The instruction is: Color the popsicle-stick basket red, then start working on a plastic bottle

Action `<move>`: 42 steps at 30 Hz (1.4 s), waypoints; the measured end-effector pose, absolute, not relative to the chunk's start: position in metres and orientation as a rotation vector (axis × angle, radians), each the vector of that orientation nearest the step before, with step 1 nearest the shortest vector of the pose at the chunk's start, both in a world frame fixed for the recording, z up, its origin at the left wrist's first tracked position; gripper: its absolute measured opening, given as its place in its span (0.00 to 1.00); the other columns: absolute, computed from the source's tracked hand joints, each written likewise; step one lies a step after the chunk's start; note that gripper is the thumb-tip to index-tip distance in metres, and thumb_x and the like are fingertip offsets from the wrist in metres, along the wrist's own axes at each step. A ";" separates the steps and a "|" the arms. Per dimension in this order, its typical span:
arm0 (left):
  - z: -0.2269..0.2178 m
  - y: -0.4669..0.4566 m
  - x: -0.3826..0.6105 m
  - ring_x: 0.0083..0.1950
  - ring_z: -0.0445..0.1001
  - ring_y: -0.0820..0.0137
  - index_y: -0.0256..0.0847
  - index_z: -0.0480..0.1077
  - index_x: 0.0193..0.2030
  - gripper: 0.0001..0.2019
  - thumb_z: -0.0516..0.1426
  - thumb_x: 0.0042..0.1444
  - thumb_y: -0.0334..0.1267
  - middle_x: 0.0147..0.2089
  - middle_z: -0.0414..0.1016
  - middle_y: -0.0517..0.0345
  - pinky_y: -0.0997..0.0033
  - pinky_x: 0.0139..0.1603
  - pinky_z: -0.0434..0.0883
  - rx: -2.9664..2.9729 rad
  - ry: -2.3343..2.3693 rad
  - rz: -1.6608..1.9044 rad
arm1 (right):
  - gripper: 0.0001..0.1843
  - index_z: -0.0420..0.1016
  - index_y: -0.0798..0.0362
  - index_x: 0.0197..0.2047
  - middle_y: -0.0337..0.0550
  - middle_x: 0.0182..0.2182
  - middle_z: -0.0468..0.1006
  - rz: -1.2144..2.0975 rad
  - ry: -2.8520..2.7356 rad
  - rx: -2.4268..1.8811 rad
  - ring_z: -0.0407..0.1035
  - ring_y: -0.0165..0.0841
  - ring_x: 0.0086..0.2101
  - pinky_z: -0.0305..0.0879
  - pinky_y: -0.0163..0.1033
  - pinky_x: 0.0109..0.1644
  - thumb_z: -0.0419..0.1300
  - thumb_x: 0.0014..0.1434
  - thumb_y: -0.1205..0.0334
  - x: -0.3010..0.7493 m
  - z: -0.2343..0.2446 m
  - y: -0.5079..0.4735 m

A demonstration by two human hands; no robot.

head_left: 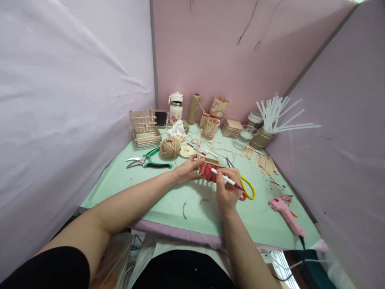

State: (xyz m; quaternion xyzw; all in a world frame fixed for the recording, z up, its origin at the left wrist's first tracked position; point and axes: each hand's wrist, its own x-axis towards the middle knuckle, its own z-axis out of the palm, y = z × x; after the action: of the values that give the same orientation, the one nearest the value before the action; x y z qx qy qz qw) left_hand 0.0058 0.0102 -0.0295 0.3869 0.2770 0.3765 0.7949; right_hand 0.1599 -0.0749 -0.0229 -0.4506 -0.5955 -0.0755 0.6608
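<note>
My left hand [187,169] grips the left side of a small craft piece of wooden sticks partly coloured red [208,171], held just above the green table [168,200]. My right hand [227,190] is closed around a white pen with a red tip [226,179], whose front end lies against the red part of the piece. Both hands meet over the middle of the table.
Green-handled pruning shears [146,162], a ball of twine [170,147] and a stick crate [145,127] lie to the left. Yellow-handled scissors [247,186], loose sticks [266,162] and a pink glue gun [286,213] lie to the right. Jars, a twine spool and glue sticks [278,114] line the back.
</note>
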 end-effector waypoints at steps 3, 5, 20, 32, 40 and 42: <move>-0.030 0.010 0.005 0.55 0.82 0.58 0.43 0.68 0.56 0.37 0.77 0.46 0.55 0.59 0.79 0.45 0.60 0.49 0.80 0.837 0.569 0.810 | 0.10 0.81 0.48 0.35 0.40 0.30 0.82 -0.168 -1.337 -1.040 0.74 0.38 0.36 0.68 0.47 0.45 0.62 0.68 0.60 0.160 -0.022 -0.075; -0.030 0.010 0.005 0.54 0.82 0.58 0.42 0.68 0.55 0.36 0.77 0.47 0.55 0.59 0.79 0.44 0.60 0.49 0.80 0.837 0.558 0.809 | 0.10 0.80 0.48 0.34 0.40 0.30 0.82 -0.165 -1.340 -1.050 0.74 0.38 0.36 0.68 0.47 0.45 0.62 0.68 0.59 0.160 -0.022 -0.075; -0.030 0.010 0.006 0.55 0.82 0.57 0.42 0.67 0.55 0.39 0.78 0.44 0.56 0.61 0.78 0.43 0.60 0.48 0.80 0.824 0.575 0.818 | 0.09 0.80 0.48 0.35 0.39 0.31 0.82 -0.172 -1.345 -1.025 0.74 0.38 0.36 0.67 0.47 0.45 0.62 0.68 0.60 0.160 -0.023 -0.075; -0.029 0.009 0.005 0.55 0.82 0.57 0.44 0.68 0.56 0.35 0.77 0.49 0.52 0.60 0.79 0.44 0.60 0.49 0.80 0.821 0.571 0.810 | 0.10 0.81 0.48 0.35 0.40 0.31 0.83 -0.153 -1.357 -1.072 0.75 0.39 0.36 0.68 0.48 0.46 0.62 0.68 0.57 0.161 -0.023 -0.075; -0.026 0.009 0.006 0.53 0.83 0.59 0.43 0.67 0.55 0.39 0.78 0.42 0.56 0.58 0.79 0.46 0.62 0.46 0.80 0.817 0.590 0.809 | 0.10 0.79 0.48 0.34 0.39 0.30 0.82 -0.166 -1.359 -1.045 0.74 0.38 0.35 0.67 0.47 0.45 0.62 0.68 0.60 0.160 -0.021 -0.076; -0.026 0.009 0.005 0.53 0.82 0.59 0.43 0.67 0.55 0.39 0.78 0.43 0.55 0.59 0.79 0.46 0.62 0.46 0.80 0.818 0.592 0.810 | 0.10 0.79 0.48 0.34 0.39 0.30 0.82 -0.162 -1.364 -1.055 0.74 0.38 0.35 0.66 0.47 0.44 0.61 0.68 0.60 0.160 -0.020 -0.076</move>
State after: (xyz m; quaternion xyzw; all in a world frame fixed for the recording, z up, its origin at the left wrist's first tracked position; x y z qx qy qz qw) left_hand 0.0052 0.0086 -0.0258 0.3810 0.2756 0.3773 0.7979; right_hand 0.1597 -0.0756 -0.0202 -0.4641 -0.5999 -0.0711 0.6478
